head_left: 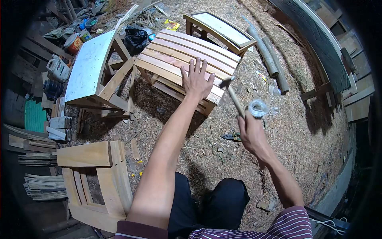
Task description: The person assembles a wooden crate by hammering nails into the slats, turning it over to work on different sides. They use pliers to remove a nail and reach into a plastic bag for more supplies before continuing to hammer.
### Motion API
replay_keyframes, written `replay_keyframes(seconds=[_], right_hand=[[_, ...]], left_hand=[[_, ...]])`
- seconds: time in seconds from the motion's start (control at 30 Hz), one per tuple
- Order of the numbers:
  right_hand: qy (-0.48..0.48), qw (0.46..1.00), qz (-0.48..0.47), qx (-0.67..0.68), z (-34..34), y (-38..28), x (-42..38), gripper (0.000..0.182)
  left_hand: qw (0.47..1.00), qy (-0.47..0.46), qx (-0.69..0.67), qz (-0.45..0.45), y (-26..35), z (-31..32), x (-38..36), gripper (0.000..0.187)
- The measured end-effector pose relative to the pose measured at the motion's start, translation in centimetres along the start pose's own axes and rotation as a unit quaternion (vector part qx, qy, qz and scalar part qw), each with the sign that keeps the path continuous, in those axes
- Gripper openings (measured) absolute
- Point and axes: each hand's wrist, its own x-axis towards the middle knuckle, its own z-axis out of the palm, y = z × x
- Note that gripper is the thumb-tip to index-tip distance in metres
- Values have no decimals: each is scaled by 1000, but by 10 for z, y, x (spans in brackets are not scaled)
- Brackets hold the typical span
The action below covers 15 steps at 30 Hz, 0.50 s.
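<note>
My left hand (197,81) lies flat with spread fingers on the slats of a low wooden stool or small table (171,59). In my right hand (253,133) is a hammer (236,100), gripped by its pale handle. The dark hammer head is up beside the slatted top's right corner, a little to the right of my left hand. Just behind my right hand sits a round, clear plastic container or roll (258,108). Pliers (230,137) with dark jaws lie on the ground to the left of that hand.
White-topped wooden frames stand at left (89,63) and behind (221,26). A wooden frame (89,157) rests at lower left, near stacked wood strips (44,187). Bamboo poles (262,51) lie on the shavings-covered ground (286,159). A dark panel (318,36) leans at right.
</note>
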Motion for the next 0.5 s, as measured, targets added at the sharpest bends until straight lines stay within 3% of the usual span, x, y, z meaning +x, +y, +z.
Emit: replay_keyframes(seconds=[0.1,0.17,0.2,0.3,0.37,0.43,0.47,0.5], right_hand=[[146,977,-141,66,11,5,-1,19],[-22,995,-89,-48,27,41,-1,19],[-49,998,-31,-27,26,37,0,19],[-45,998,21,-30,4,17,1,18],[-4,999,-3,-34,-6,1,-1,17],[123,986,-94,55,-3,-4,-4,13],[117,983,-120,76,12,14,-2,12],[13,994,-107,-7,26,43,5,11]], left_hand=[[1000,6,-6,4,-1,3,-3,66],[1000,-7,-8,0,0,-2,-2,66],[1000,-13,-7,1,0,-3,-2,66],[1000,-9,-2,-6,0,-1,-1,66],[1000,-17,-5,-4,1,-4,-1,66],[1000,-12,-10,6,0,-4,-2,68],[1000,-11,-8,7,0,-6,-3,67],[1000,-9,-9,8,1,-7,-2,67]])
